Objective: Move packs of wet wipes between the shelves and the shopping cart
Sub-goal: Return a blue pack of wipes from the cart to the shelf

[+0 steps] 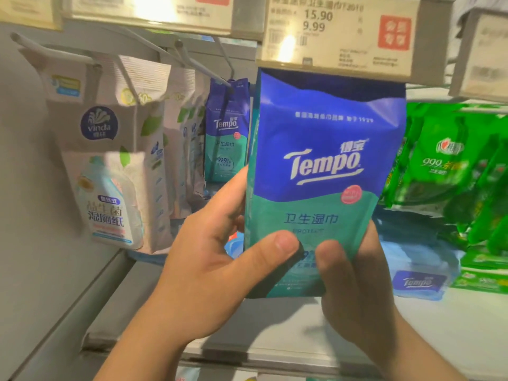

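Observation:
A blue and teal Tempo wet-wipes pack (324, 171) stands upright in front of me, held by both hands at its lower end. My left hand (214, 259) grips its lower left edge, thumb pressed on the front. My right hand (354, 281) grips the lower right corner, thumb on the front. The pack's top reaches up just under a price tag (338, 34). Another Tempo pack (226, 130) hangs on a metal hook behind, to the left. No shopping cart is visible.
White Vinda packs (107, 166) hang on hooks (68, 55) at the left. Green wipes packs (450, 166) hang at the right, with more blue (417, 281) and green packs lying on the white shelf (288, 336) below. Price tags line the shelf edge above.

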Action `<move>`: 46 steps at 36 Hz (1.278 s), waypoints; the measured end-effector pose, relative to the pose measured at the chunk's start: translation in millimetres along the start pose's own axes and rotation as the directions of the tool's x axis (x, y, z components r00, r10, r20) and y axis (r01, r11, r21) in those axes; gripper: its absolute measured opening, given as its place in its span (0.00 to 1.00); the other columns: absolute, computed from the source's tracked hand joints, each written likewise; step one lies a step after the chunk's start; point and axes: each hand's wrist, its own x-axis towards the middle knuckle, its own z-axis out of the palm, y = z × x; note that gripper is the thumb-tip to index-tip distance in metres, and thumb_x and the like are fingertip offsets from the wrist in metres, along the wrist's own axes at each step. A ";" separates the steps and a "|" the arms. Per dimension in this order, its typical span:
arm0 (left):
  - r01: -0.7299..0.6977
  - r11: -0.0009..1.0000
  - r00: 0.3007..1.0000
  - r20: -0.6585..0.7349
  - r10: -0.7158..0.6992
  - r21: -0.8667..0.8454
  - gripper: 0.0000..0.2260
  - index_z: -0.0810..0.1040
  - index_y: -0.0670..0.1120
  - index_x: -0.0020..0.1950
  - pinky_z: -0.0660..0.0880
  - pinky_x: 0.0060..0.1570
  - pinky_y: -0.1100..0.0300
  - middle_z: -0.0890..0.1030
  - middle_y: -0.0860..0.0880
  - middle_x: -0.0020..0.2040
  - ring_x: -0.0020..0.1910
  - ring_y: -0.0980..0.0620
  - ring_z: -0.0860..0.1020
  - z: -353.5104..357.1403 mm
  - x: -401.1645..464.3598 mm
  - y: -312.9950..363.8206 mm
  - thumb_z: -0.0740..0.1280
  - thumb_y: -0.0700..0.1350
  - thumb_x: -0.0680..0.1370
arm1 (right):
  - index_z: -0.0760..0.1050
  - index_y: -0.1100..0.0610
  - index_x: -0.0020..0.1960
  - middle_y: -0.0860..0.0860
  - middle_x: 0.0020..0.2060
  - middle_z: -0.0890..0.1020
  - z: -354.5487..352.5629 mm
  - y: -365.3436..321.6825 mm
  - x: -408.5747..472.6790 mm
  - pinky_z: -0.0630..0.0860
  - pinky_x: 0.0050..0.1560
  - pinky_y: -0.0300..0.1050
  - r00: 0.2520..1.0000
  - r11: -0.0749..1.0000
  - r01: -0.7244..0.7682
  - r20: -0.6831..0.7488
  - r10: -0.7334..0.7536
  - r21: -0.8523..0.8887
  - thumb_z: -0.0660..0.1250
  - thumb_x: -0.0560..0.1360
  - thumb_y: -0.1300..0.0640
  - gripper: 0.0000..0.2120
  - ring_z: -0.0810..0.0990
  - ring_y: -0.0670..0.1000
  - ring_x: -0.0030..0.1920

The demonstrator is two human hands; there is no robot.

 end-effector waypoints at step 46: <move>0.578 0.653 0.814 -0.292 -0.502 0.489 0.20 0.80 0.47 0.48 0.69 0.35 0.60 0.82 0.50 0.40 0.40 0.52 0.80 -25.1 82.7 -109.1 0.60 0.63 0.83 | 0.78 0.60 0.61 0.61 0.52 0.85 57.0 90.3 72.0 0.83 0.50 0.62 0.584 0.558 -0.746 -0.045 0.811 0.363 0.69 0.65 0.30 0.38 0.87 0.62 0.46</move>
